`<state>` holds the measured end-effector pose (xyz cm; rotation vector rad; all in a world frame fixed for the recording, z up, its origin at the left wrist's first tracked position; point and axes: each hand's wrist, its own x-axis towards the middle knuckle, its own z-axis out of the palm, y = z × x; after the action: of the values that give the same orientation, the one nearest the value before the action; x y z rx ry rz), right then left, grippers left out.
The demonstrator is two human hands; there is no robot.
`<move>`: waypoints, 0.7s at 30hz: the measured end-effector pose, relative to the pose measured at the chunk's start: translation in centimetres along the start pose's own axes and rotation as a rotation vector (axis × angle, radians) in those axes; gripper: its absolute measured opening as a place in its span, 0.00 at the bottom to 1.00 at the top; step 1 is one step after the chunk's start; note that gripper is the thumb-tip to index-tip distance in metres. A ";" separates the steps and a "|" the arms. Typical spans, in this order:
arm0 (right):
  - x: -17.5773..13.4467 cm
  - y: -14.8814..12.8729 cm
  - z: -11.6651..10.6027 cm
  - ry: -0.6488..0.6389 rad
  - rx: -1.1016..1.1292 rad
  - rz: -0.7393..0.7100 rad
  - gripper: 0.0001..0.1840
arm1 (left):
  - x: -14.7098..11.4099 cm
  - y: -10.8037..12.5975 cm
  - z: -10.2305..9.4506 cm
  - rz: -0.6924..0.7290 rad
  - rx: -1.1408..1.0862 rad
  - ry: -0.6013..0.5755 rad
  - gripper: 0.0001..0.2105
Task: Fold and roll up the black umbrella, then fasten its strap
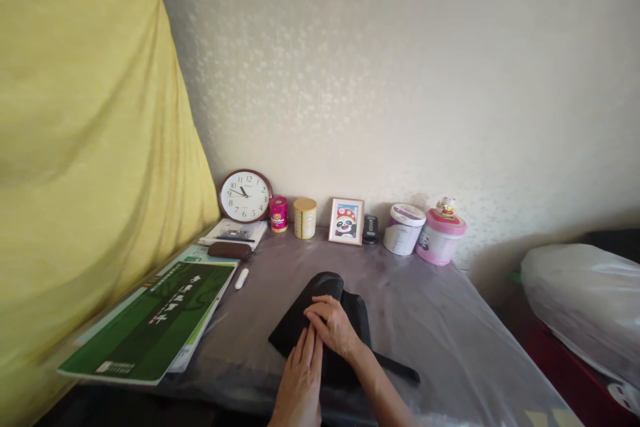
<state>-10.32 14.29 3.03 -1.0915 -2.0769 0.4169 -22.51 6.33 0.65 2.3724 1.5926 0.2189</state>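
Note:
A black folded piece of fabric (295, 313) lies on the table in front of me, with a rounded top edge and a dark strap (400, 368) sticking out to the right. My left hand (303, 367) rests flat on its near left part, fingers stretched forward and side by side. Across the middle of the fabric lies my right hand (333, 325), its fingers slightly bent and pointing left, by the left fingertips. Both hands press on the cloth; its underside and the part beneath my palms are hidden.
Left are green books (170, 320), a brown case (229, 250) and a white stick-shaped object (241, 279). Along the wall stand a clock (245, 196), a pink can (279, 215), a yellow-lidded can (305, 219), a panda picture frame (346, 221) and two tubs (404, 230).

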 end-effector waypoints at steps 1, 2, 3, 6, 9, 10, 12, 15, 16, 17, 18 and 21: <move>0.1 0.7 0.2 0.004 -0.034 -0.006 0.13 | 0.0 0.1 -0.1 -0.018 0.015 -0.008 0.46; 0.4 1.6 0.5 0.010 -0.069 0.001 0.13 | 0.1 0.3 -0.2 -0.039 0.031 -0.024 0.46; 0.8 2.4 0.6 0.020 -0.101 0.018 0.13 | 0.1 0.5 -0.5 -0.060 0.045 -0.037 0.46; 2.7 4.8 0.8 0.049 -0.178 0.091 0.14 | 0.2 1.2 -1.3 -0.098 0.053 -0.062 0.46; 3.9 5.9 0.2 0.135 -0.240 0.184 0.14 | 0.2 1.3 -1.7 -0.114 0.044 -0.069 0.47; 3.9 5.9 0.0 0.194 -0.253 0.204 0.15 | 0.2 1.2 -1.5 -0.119 0.041 -0.066 0.47; 3.2 5.2 -0.4 0.307 -0.239 0.202 0.16 | 0.3 0.9 -1.0 -0.131 0.034 -0.048 0.47; 1.2 3.6 -0.5 0.300 -0.151 0.100 0.16 | 0.6 0.5 0.0 -0.154 0.039 -0.017 0.46; 0.5 3.2 -0.4 0.255 -0.149 0.054 0.15 | 0.7 0.4 0.1 -0.166 0.049 -0.005 0.46; 0.0 3.0 -0.3 0.228 -0.163 0.031 0.15 | 0.7 0.4 0.2 -0.178 0.061 0.007 0.46; -0.5 3.0 -0.2 0.220 -0.186 0.033 0.15 | 0.7 0.5 0.0 -0.188 0.075 0.017 0.45; -1.1 3.9 -0.6 0.296 -0.225 0.155 0.15 | 0.5 0.8 -1.2 -0.216 0.122 0.018 0.43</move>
<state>-7.23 15.64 0.66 -1.3630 -1.8141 0.0872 -21.99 6.66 2.01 2.2664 1.9042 0.1015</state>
